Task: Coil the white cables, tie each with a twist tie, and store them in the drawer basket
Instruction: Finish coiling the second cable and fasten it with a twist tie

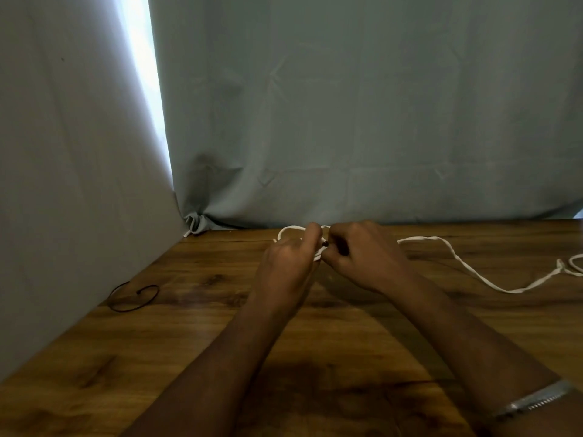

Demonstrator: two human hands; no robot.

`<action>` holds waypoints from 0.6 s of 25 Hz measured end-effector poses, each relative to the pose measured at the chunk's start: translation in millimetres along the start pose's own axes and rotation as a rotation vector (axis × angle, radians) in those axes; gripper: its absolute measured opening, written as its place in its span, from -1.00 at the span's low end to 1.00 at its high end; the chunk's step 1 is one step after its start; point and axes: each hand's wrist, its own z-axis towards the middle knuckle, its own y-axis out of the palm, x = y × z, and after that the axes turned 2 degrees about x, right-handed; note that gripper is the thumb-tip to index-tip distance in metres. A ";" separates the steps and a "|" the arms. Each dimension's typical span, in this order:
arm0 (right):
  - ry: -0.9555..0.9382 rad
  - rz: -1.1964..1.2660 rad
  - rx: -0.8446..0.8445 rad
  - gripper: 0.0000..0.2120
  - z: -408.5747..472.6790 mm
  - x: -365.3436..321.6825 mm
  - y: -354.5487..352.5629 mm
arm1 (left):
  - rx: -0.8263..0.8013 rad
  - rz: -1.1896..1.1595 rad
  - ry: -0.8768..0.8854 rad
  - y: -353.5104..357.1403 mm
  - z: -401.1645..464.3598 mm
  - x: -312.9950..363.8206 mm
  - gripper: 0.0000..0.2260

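A white cable (467,266) runs across the wooden table (189,357) from the right edge toward the middle, where part of it is looped. My left hand (290,263) grips the small coiled loops of that cable at the far side of the table. My right hand (366,257) pinches something small and dark at the coil, right against my left fingers; what it is stays too small to tell. A thin dark twist tie (132,298) lies curled on the table at the left, apart from both hands.
Grey cloth (347,121) hangs behind the table and along its left side. A second loop of white cable (575,263) shows at the right edge. No drawer or basket is in view.
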 end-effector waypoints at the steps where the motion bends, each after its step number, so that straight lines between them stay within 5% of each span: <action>1: 0.032 0.071 0.008 -0.81 0.9 0.1 0.5 | -0.007 -0.027 -0.027 -0.2 1.1 -0.2 -0.70; 4: 0.150 0.347 0.022 -0.83 1.1 2.3 4.5 | -0.034 -0.233 -0.235 2.3 0.4 -1.6 -0.68; 9: 0.228 0.660 0.036 -0.97 1.9 14.8 9.8 | 0.075 -0.950 -0.759 5.5 4.1 -1.1 -0.65; 15: 0.344 1.060 -0.340 -0.66 -2.0 32.8 11.7 | 0.097 -1.266 -0.969 -1.5 12.9 -5.6 -0.59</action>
